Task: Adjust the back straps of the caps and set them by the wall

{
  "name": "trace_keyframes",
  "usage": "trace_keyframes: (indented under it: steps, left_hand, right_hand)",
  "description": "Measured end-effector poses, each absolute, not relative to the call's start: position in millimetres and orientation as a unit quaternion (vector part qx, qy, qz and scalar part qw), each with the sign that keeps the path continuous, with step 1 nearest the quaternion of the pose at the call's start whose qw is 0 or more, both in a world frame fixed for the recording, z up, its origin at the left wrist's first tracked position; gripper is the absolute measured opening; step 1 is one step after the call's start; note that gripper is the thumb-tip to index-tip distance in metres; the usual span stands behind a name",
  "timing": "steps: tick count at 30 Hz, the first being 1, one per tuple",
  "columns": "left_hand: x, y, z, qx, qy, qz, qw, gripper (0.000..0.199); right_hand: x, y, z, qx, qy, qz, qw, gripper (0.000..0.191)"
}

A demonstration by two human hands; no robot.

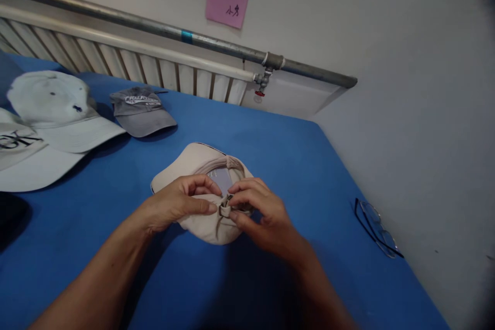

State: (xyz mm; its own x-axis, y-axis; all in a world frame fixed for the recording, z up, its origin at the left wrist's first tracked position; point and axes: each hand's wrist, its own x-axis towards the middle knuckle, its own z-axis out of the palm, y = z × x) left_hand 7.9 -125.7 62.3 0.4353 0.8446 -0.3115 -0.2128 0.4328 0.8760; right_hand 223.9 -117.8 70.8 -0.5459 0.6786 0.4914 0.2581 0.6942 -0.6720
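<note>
Left hand [180,205] and right hand [266,214], fingers nearly closed, pinch the cap [211,227]. Its buckle [225,210] lies between their fingertips.

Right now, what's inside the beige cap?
Inside the beige cap: an inner band and a greyish patch with faint pale marks. The left hand and right hand partly cover the opening; anything behind them can't be seen.
</note>
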Motion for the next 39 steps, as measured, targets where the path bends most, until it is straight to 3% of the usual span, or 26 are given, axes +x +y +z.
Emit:
trace_keyframes:
  steps: [21,33,39]
  left_hand:
    - [16,-126,59,0.460,0.420,0.379,0.684,0.023]
    - [17,-123,58,0.437,0.456,0.387,0.672,0.016]
    - [23,-123,50,0.456,0.482,0.397,0.635,0.015]
  right_hand:
    - [215,-117,59,-0.315,-0.837,0.281,0.348,0.016]
    - [204,-115,76,-0.364,-0.865,0.259,0.229,0.016]
    - [196,-115,67,-0.392,-0.880,0.165,0.211,0.013]
